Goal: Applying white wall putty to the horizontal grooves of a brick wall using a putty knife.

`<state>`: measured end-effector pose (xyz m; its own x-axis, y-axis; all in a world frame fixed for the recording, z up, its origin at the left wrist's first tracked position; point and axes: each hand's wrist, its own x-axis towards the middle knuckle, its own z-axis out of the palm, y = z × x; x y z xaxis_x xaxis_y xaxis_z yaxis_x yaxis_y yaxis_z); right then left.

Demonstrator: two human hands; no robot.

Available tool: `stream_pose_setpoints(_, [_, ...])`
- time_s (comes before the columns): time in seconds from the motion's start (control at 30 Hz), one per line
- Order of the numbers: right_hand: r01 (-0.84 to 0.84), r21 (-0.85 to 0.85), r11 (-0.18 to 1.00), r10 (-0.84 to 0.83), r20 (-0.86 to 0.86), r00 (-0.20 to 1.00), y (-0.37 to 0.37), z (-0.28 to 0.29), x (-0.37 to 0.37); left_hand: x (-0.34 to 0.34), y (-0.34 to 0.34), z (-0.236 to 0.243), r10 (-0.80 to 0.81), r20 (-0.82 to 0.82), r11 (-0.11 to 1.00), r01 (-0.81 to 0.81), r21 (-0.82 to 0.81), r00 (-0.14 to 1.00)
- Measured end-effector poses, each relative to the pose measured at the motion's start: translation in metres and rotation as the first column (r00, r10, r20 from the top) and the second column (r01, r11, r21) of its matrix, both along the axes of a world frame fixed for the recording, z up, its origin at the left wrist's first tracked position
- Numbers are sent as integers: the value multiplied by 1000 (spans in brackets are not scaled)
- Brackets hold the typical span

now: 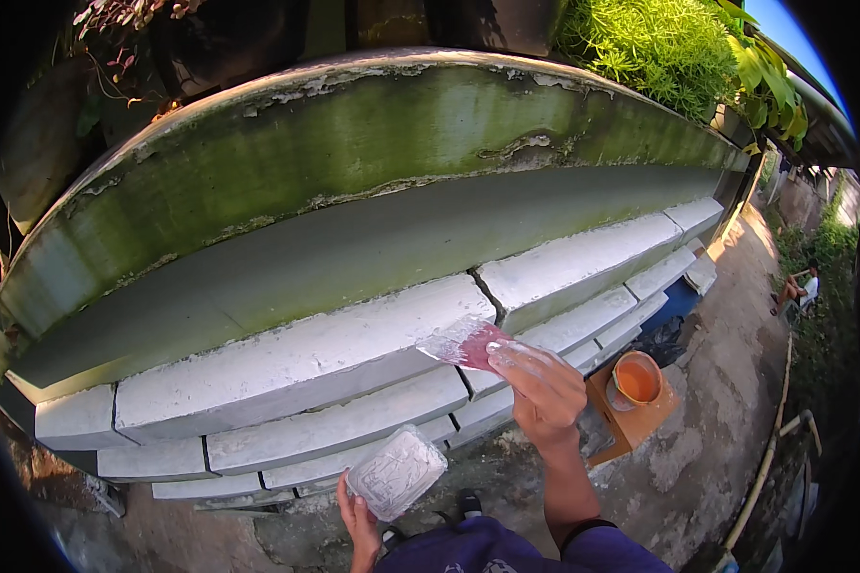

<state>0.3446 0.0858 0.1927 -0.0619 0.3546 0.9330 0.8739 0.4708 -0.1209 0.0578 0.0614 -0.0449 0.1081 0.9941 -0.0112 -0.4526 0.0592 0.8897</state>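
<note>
Scraper (463, 342) meets blocks (296, 363); orange bucket (637, 378) beside.

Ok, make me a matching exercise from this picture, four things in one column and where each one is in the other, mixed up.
Things:
1. scraper
2. tray
3. orange bucket
4. seated person

Places:
A. on a wooden box on the ground
B. in the left hand
C. far off at the right edge
D. in the right hand, against the white blocks

Pairs: 1-D, 2-B, 3-A, 4-C
</note>
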Motion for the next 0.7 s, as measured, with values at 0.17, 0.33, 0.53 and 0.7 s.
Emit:
stream_pose_setpoints(0.17, [24,-102,994,-23,17,1000,16,-10,4,-9,2,-14,-4,-3,999,4,39,1000])
stream_pose_setpoints(0.33, [-92,2,996,92,-63,994,9,-2,-7,-17,4,-21,21,-61,998,-17,68,998])
stream_pose_setpoints(0.53, [-64,-94,993,71,69,995,14,-6,-50,-21,-4,-11,39,49,999,-38,-16,998])
stream_pose_setpoints(0.7, [-227,-65,972,234,139,962,7,3,-95,-32,-8,-28,83,-20,995,-82,62,996])
